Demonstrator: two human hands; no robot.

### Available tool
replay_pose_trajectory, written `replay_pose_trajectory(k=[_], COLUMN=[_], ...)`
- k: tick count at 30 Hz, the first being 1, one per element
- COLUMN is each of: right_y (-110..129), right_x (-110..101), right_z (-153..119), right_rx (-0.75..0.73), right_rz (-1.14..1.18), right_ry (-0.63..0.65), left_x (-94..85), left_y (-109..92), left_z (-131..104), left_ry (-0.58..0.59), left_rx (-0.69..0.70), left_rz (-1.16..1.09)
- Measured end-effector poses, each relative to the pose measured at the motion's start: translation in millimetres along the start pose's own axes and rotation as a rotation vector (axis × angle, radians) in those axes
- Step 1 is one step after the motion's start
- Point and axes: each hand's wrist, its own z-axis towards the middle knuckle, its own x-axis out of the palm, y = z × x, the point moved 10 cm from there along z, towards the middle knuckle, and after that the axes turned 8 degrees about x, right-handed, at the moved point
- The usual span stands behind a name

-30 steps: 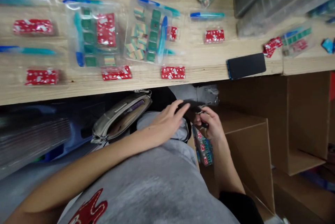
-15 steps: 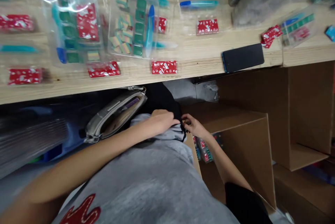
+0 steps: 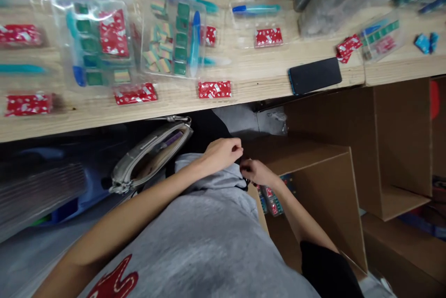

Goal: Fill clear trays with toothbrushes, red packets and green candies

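Note:
At my waist, my left hand (image 3: 225, 153) is closed, thumb and fingertips curled together. Whatever it may be pinching is too small or hidden to make out. Just to its right, my right hand (image 3: 259, 171) has its fingers curled inward, the tips partly blurred. A thin black cord (image 3: 246, 185) shows below those fingers, but I cannot tell if they grip it. Both hands are over the bunched lower edge of the grey garment (image 3: 223, 178) I wear, in front of my dark-clothed leg (image 3: 207, 131).
A wooden table (image 3: 251, 87) ahead holds clear trays with pens and green pieces (image 3: 181, 40), red packets (image 3: 215, 89) and a phone (image 3: 315, 76). An unzipped silver bag (image 3: 120, 171) hangs at left. Open cardboard boxes (image 3: 324, 191) stand at right, one containing packed sets (image 3: 273, 203).
My left hand has lifted slightly and turned, its fingers now curled together. My right hand's fingers have drawn in and lowered a little. The view has shifted slightly to the right.

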Motion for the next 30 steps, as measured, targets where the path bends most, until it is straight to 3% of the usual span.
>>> replay_pose_trajectory(k=[5,10,14,19,26,30], right_y=[6.2,-13.3,-20.7,-9.9,7.9,9.9], right_x=[-3.6,-12.3,-6.8,-9.1,-2.3,-8.8], right_z=[19.3,28.3,12.4,-6.7,12.7,5.1], right_rx=[-0.048,-0.012,0.018,-0.001,-0.072,-0.087], right_rz=[0.157,0.337,0.423,0.365,0.336,0.219], right_ry=[-0.145,-0.375,-0.337,-0.305,-0.402,-0.414], left_x=[6.0,6.0,6.7,5.0,-3.9,-1.9], left_y=[-20.6,-17.5,-11.5,-16.7,-20.2,-21.6], left_z=[3.4,7.9,8.1,2.7,0.9,0.4], left_ry=[-0.008,-0.025,-0.043,-0.059,-0.105,-0.093], left_rx=[0.060,0.043,0.036,0.055,0.062,0.065], left_rz=[0.034,0.008,-0.016,-0.026,-0.016,0.011])
